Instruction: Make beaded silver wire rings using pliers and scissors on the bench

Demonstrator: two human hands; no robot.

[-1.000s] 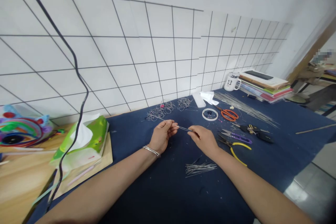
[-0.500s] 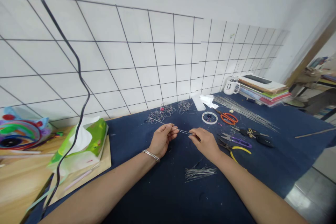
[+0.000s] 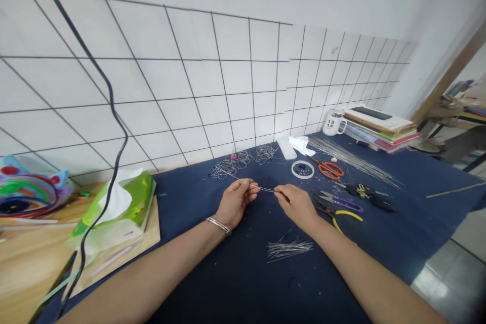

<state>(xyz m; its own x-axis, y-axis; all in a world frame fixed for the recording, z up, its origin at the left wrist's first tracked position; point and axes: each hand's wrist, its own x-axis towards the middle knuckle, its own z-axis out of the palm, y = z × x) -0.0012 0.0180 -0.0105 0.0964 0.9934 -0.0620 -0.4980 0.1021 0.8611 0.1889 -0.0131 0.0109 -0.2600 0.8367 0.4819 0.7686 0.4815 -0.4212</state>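
In the head view, the thin metal wire (image 3: 267,190) lies between the hands, above the cloth-covered counter (image 3: 212,278), its long axis running crosswise from one set of fingers to the other and dipping slightly toward the right hand (image 3: 298,206). The left hand (image 3: 232,203) pinches it between thumb and forefinger, the other fingers curled; past that grip the wire pokes out toward the tangled wire loops (image 3: 226,168). The right hand's fingers are pressed together on the opposite end, knuckles up. The bare span touches both hands, so neither is nearer. It seems to be two strands side by side, though they are too fine to be sure. Nearer the person, below the span and beside the right forearm, lies the bundle of short wires (image 3: 289,250); the yellow-handled pliers (image 3: 348,214) sit right of the right hand.
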